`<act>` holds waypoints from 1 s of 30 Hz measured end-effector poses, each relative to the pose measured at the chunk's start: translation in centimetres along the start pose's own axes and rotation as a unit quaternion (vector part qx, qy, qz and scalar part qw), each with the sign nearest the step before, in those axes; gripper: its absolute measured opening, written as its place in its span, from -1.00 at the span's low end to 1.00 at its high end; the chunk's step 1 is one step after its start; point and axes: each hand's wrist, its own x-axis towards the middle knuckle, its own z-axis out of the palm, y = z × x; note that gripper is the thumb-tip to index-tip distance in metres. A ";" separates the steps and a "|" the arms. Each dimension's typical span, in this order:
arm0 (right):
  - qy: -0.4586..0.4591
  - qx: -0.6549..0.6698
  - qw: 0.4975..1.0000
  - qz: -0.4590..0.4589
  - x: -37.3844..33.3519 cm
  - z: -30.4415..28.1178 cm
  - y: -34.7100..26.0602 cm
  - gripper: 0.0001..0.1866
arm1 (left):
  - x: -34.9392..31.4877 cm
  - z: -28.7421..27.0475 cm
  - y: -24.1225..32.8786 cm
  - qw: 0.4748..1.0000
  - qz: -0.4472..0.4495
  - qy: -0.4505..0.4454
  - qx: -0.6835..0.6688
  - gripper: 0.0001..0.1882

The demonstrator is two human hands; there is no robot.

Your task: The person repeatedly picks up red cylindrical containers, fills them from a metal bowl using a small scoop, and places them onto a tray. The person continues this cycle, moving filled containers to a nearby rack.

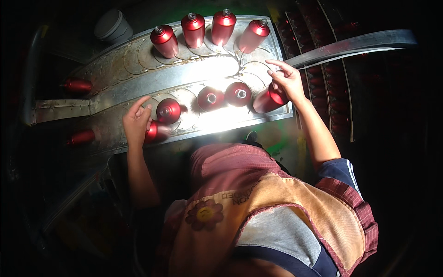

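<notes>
My left hand (136, 121) is beside a tilted, blurred red metal bottle (156, 132), its fingers stretched and apart. Part of that bottle is hidden by the hand, and whether they touch is unclear. Just right of it a red bottle (169, 111) stands with its open neck up. My right hand (288, 82) hangs over a red bottle (266, 101) at the near right corner, index finger stretched out, the other fingers loosely bent. It hides that bottle's neck. Between my hands stand two more red bottles (211, 99), (239, 93).
A metal conveyor table (166, 76) carries curved plates along its track. Several red bottles (224, 27) stand along its far side; others (77, 85) are at the left. A white bucket (113, 27) sits behind. Rightward are a curved metal rail (355, 46) and racks of red bottles (339, 97).
</notes>
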 end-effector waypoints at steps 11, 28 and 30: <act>0.158 0.079 0.943 -0.283 3.5 -13.7 4.7 -0.54 | -3.4 17.3 4.0 0.955 0.221 0.186 0.066 -0.64; 0.270 0.152 0.945 -0.106 -24.7 -57.6 17.4 -0.71 | -7.2 53.8 7.8 0.807 0.300 0.312 0.401 -0.58; 0.308 0.175 0.931 -0.084 -25.4 -61.2 17.6 -0.69 | -8.6 59.7 10.9 0.851 0.353 0.292 0.255 -0.68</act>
